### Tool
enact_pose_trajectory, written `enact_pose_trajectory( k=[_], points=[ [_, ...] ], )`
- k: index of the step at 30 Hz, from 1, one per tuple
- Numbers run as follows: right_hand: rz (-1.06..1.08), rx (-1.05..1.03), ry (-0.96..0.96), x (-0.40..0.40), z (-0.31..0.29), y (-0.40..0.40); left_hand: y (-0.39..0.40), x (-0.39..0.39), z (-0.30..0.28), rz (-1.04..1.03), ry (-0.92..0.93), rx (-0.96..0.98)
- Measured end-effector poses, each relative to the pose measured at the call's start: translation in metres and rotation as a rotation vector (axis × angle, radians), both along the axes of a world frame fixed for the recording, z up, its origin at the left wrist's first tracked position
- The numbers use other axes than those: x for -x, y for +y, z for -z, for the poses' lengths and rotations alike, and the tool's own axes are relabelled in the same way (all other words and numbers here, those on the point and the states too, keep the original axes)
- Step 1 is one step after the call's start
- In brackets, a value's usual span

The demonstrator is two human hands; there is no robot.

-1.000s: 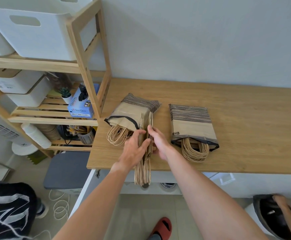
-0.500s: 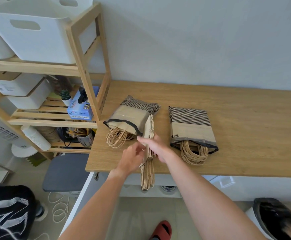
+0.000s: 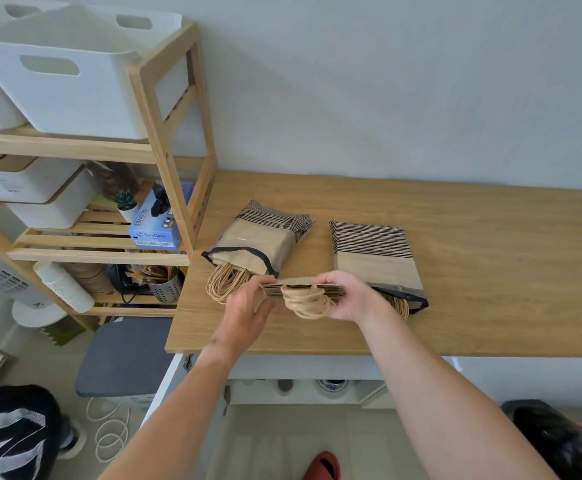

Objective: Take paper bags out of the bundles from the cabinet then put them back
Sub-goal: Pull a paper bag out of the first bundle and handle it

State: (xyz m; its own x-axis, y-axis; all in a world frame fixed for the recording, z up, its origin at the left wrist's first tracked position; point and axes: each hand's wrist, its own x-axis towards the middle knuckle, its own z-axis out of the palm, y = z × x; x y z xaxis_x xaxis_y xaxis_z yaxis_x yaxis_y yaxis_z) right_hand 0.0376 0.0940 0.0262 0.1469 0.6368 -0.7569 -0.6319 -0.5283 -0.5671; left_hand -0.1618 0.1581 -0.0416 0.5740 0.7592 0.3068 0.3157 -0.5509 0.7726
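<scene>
A long wooden surface [image 3: 455,306] runs along the pale wall, and a wooden shelf rack [image 3: 164,140] stands against its left end, loaded with white bins [image 3: 74,91] and a blue glove box [image 3: 156,228]. Two bundles lie on the surface near its front edge: the left bundle [image 3: 258,239] sits close to the left end, angled, its twine handles spilling from the open mouth toward the front edge; the right bundle [image 3: 374,254] lies just beside it to the right. Between them, above the front edge, a small stack of paper bags [image 3: 303,291] is held flat and level, handles looped toward the person. The left hand [image 3: 244,313] pinches its left end, and the right hand [image 3: 348,296] grasps its right end.
</scene>
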Motion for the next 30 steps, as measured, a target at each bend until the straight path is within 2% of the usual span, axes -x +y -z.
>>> enact_pose_trajectory(
  k=[2, 4, 6, 10, 12, 16, 19, 23, 27, 30],
  points=[
    [0.043, -0.101, 0.029, 0.007, -0.002, -0.002, -0.002, -0.011, -0.010, -0.042, -0.098, 0.008],
    [0.141, -0.138, -0.084, 0.012, 0.004, 0.004, -0.006, -0.019, -0.016, -0.101, -0.129, -0.015],
    [0.281, -0.209, -0.172, 0.015, 0.017, 0.008, -0.011, -0.026, -0.020, -0.153, -0.130, 0.020],
    [0.389, -0.250, -0.169, 0.015, 0.050, 0.014, -0.014, -0.032, -0.021, -0.212, -0.112, 0.110],
    [0.362, -0.208, -0.173, 0.032, 0.021, 0.003, -0.013, -0.033, -0.021, -0.190, -0.083, 0.128],
    [0.339, -0.113, -0.265, 0.036, 0.017, -0.002, -0.016, -0.027, -0.025, -0.098, -0.010, 0.235],
    [0.357, -0.119, -0.287, 0.031, 0.023, -0.004, -0.012, -0.022, -0.024, -0.108, -0.028, 0.144],
    [0.257, -0.136, -0.360, 0.035, 0.022, 0.001, -0.001, -0.026, -0.026, -0.116, -0.040, 0.031],
    [0.264, -0.274, -0.597, 0.034, 0.010, 0.010, 0.012, -0.034, -0.042, -0.159, 0.092, -0.107],
    [0.025, -0.475, -0.888, 0.016, -0.004, 0.014, 0.027, -0.036, -0.051, -0.139, 0.292, -0.114]
  ],
)
